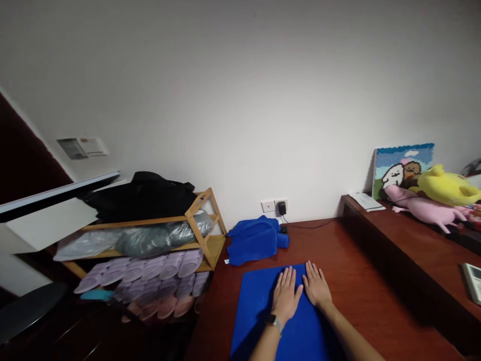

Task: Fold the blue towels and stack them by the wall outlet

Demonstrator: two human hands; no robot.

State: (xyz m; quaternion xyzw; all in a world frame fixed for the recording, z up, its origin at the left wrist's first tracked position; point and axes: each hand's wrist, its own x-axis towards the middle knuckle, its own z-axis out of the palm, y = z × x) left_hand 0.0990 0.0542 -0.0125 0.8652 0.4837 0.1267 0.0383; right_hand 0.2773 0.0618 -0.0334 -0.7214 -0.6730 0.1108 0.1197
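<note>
Cloth (251, 298), blue, lies flat on tbl (376, 286), right in front of me; its near end runs out of view at bottom.

Fingers: my L hand (286, 296) palm down on cloth, fingers straight & nearly tog., thumb out to the R; grips nothing, just lies on the fabric. Fingertips just short of far edge. My R hand (316, 288) also palm down, fingers straight w/ slight gaps, thumb twd L hand; nothing gripped. It covers the R edge, fingertips at far R corner. Hands side by side, thumbs near each other. Can't tell how hard either presses. Watch (275, 322) on L wrist.

Beyond cloth, to far L: blue heap (251, 243), rumpled, w/ small white tag at its L end; apart from the flat one. Behind, on wall (240, 125): outlet (268, 206) w/ blk plug (282, 208); cord (311, 226) runs R along tbl back.

R side: raised ledge (409, 238) w/ papers (366, 201), dog picture (394, 173) leaning on wall, pink plush (417, 206), yellow plush (443, 186) on top of it.

L side: wooden rack (210, 245), blk bag (146, 198) on top, plastic-wrapped bundles (150, 241) mid, lilac slippers (173, 264) below.
</note>
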